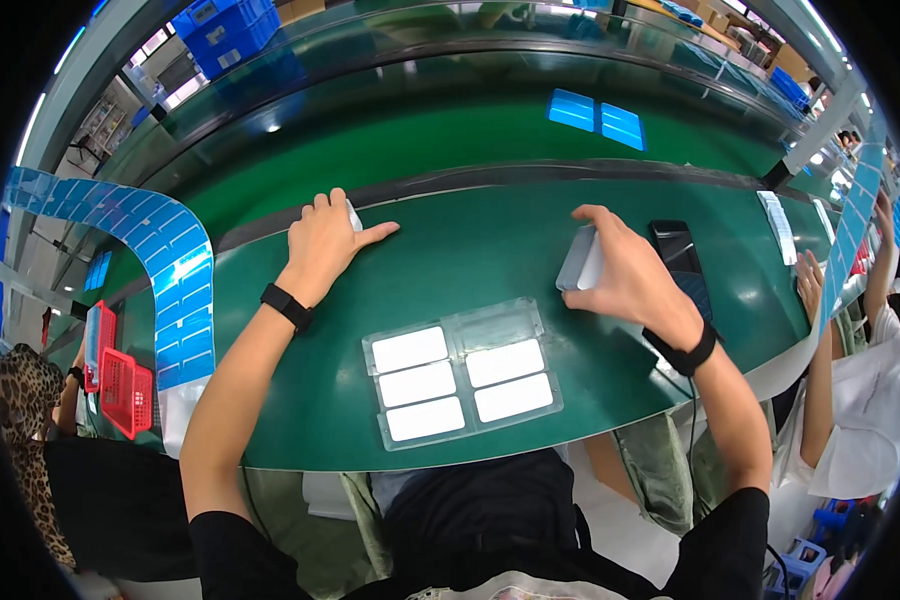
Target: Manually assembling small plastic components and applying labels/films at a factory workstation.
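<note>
My left hand lies palm down at the far edge of the green worktable, covering a small white flat piece whose corner shows by my fingers. My right hand grips a grey-white rectangular block, held on edge just above the table. In front of me lies a clear plastic tray with six pockets; several hold white rectangular pieces and the top right pocket looks empty. Both wrists wear black bands.
A black phone-like slab lies right of my right hand, a white strip further right. A green conveyor belt with blue pieces runs behind. Blue card strip arches left, by red baskets. Other people sit on both sides.
</note>
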{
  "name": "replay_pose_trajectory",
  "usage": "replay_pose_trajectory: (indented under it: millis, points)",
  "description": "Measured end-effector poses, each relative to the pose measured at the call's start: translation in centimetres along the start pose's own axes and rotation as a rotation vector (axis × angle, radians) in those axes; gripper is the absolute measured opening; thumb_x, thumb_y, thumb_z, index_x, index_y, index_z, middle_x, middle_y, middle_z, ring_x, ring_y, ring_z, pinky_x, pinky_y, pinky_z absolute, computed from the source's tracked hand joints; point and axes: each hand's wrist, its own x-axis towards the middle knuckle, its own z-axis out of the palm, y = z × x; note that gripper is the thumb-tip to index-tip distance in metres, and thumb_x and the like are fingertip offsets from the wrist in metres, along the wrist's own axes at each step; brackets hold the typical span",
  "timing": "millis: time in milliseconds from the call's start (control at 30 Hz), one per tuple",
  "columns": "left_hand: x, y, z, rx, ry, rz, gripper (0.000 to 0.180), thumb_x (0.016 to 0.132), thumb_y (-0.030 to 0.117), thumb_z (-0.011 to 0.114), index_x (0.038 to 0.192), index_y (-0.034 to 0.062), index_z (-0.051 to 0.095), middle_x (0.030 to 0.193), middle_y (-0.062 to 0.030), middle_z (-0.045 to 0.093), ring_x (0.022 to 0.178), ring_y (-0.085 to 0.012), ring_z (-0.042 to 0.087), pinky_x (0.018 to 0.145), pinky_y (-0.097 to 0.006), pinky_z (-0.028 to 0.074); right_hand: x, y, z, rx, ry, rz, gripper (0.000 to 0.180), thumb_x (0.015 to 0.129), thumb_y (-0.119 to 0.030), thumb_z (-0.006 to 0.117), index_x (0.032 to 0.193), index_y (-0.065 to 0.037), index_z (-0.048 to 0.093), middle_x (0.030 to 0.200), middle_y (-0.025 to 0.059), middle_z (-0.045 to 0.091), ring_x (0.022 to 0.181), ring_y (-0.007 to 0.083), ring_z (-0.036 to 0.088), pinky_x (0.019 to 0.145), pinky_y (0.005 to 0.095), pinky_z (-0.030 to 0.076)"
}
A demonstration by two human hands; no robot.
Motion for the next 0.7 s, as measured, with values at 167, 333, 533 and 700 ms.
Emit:
replay_pose_trajectory:
  millis: [167,333,533,700]
  points:
    - [0.1,-1.1,0.6,0.102,0.051,0.112,0.096,0.085,0.085,0.064,0.117,-0.0060,0.061,0.087,-0.0192,0.069,0.074,-0.0354,0.074,0.060,-0.046,0.061,2.7,1.1,-1.2,-0.375,-0.287,-0.046,0.089,0.058,-0.022,0.090,0.134,0.001,0.050,0.115,0.0239,0.066,0.107,0.0443,0.067,0.090,0.0476,0.057]
    - [-0.2,-1.5,1.1,0.086,0.076,0.139,0.096,0.085,0.085,0.064,0.120,-0.0046,0.061,0.086,-0.0192,0.069,0.071,-0.0350,0.073,0.060,-0.045,0.061,4.7,2.4,-0.6,-1.074,-0.282,-0.344,0.071,0.059,-0.023,0.093,0.118,-0.004,0.057,0.101,0.0114,0.065,0.095,0.0301,0.068,0.078,0.0366,0.055]
    - [0.0,-1.5,1.2,0.074,0.056,0.152,0.095,0.087,0.083,0.063,0.124,-0.0048,0.060,0.089,-0.0206,0.071,0.076,-0.0355,0.074,0.062,-0.044,0.060,8.1,6.1,5.0,-1.586,-0.115,-0.474,0.083,0.065,-0.022,0.091,0.139,-0.009,0.056,0.113,0.0030,0.060,0.101,0.0242,0.060,0.084,0.0392,0.048]
    - [0.0,-1.5,1.3,0.071,0.061,0.144,0.097,0.087,0.085,0.061,0.125,-0.0048,0.061,0.088,-0.0184,0.071,0.077,-0.0331,0.074,0.062,-0.042,0.061,10.1,4.7,5.7,-1.705,-0.138,-0.771,0.069,0.101,-0.019,0.060,0.166,-0.015,0.036,0.114,0.0032,0.060,0.106,0.0228,0.059,0.087,0.0344,0.048]
